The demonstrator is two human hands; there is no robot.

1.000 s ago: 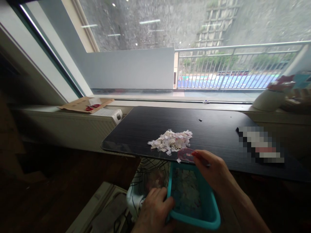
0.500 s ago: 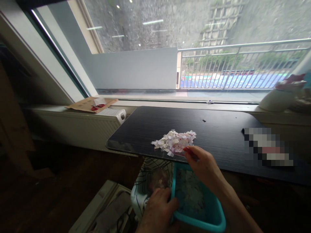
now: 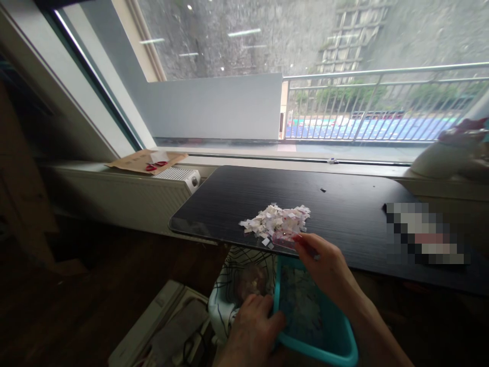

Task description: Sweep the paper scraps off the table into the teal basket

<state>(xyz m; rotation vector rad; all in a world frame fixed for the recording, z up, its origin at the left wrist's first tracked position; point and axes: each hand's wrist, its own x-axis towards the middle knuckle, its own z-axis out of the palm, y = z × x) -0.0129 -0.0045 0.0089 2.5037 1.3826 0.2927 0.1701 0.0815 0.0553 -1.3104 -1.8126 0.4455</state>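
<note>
A heap of small white and pale pink paper scraps [image 3: 273, 219] lies at the near edge of the black table [image 3: 244, 186]. My right hand [image 3: 323, 252] is closed in a pinch at the heap's near right side, on a pinkish see-through flat piece [image 3: 281, 240] that is hard to make out among the scraps. Below the table edge, my left hand [image 3: 254, 323] is closed over the left rim of a teal plastic basket [image 3: 346, 336]. Pale scraps [image 3: 303, 300] lie inside that basket, under my right wrist.
A patterned white bin [image 3: 221, 306] with a clear bag inside stands left of the basket. Red-handled scissors [image 3: 156, 165] rest on brown paper [image 3: 130, 160] above the radiator [image 3: 160, 196]. A blurred-out object [image 3: 428, 232] lies at the table's right. A white figurine [image 3: 439, 150] stands on the sill.
My right hand has drawn slightly back toward the table's near edge, with the pinkish piece and some scraps. My left hand stays on the basket rim. The view has shifted slightly.
</note>
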